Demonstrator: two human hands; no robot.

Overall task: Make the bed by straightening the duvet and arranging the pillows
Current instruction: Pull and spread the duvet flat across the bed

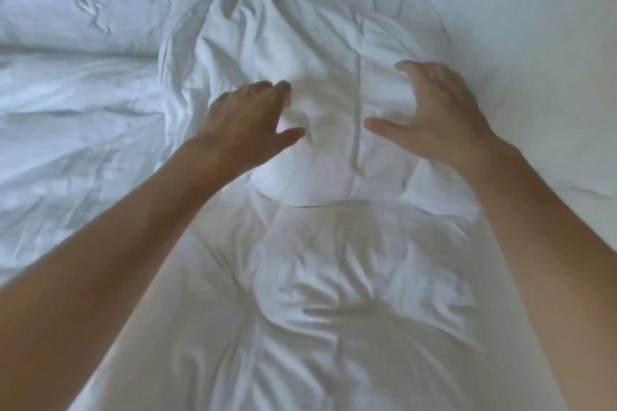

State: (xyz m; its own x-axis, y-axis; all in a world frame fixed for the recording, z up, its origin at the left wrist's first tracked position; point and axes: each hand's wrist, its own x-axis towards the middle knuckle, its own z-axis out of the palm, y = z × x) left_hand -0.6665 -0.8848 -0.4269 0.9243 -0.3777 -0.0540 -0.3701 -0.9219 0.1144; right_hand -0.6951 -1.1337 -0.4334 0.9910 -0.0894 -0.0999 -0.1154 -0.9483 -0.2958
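Light: dim, cool, even daylight on your white bedding | Shadows: soft, faint in the creases | Blur: your hands and forearms smeared, picture soft overall | Edges: wide-angle bending

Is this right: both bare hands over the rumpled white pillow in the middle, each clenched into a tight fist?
Not fists. The head view shows the left hand and right hand over the rumpled white pillow in the middle, but with fingers spread open.

My left hand [253, 117] and right hand [437, 117] are bare, no gloves. My forearms are bare too, with no sleeves, watch or bracelets visible anywhere up to the frame's edge.
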